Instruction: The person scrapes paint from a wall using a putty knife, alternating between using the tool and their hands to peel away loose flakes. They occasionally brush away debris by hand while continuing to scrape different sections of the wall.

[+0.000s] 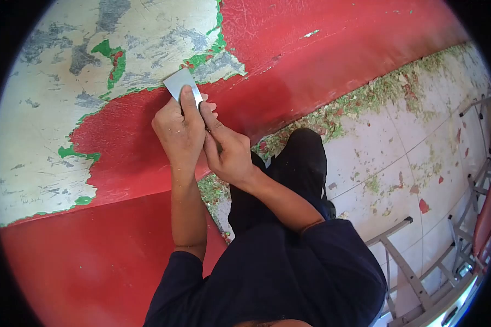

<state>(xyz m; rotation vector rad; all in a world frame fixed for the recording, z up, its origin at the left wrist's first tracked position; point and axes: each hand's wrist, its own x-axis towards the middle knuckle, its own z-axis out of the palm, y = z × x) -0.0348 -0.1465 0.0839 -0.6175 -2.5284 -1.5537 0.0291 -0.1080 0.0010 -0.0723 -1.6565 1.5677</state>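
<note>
A scraper (179, 82) with a flat metal blade lies against the wall, its wide edge at the border of the red paint (131, 131). My left hand (180, 128) is closed around it, thumb pressed along the blade. My right hand (230, 152) is closed at the tool's lower end, thumb and fingers beside my left hand; the handle is hidden. Around the blade, green paint (199, 59) shows in a ragged strip between the red coat and the bare whitish wall (43, 109) with grey patches. Small flakes cling to my left hand.
Paint chips (333, 122) in green, red and white lie along the wall's foot and over the tiled floor (376, 147). A metal ladder (403, 267) is at the lower right. My bent knee (305, 147) is close to the wall. A red surface (98, 250) extends at lower left.
</note>
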